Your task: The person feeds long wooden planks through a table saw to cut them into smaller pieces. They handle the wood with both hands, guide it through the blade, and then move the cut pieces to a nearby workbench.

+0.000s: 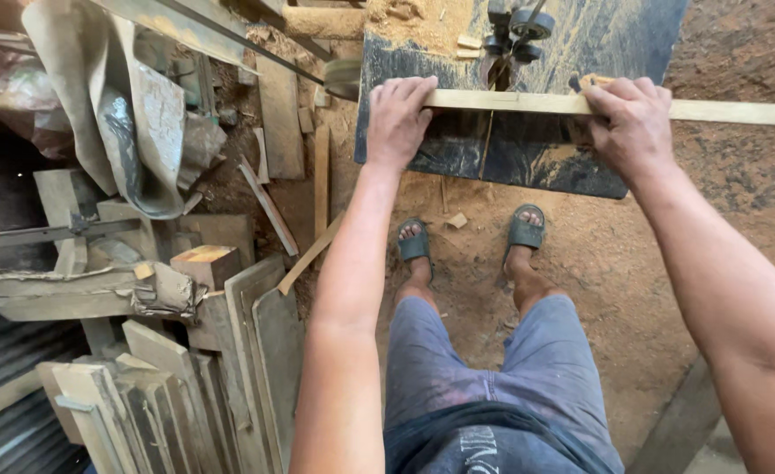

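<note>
Left hand (398, 118) and right hand (631, 125) each grip the wooden strip (528, 104) lying on the saw table (528, 162).

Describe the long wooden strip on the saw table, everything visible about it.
The wooden strip is a thin, pale, straight slat of raw-looking timber lying flat across the dark saw table, its right end running out of frame. The left hand presses its left end; the right hand grips it further right. The blade guide stands just behind its middle.
</note>
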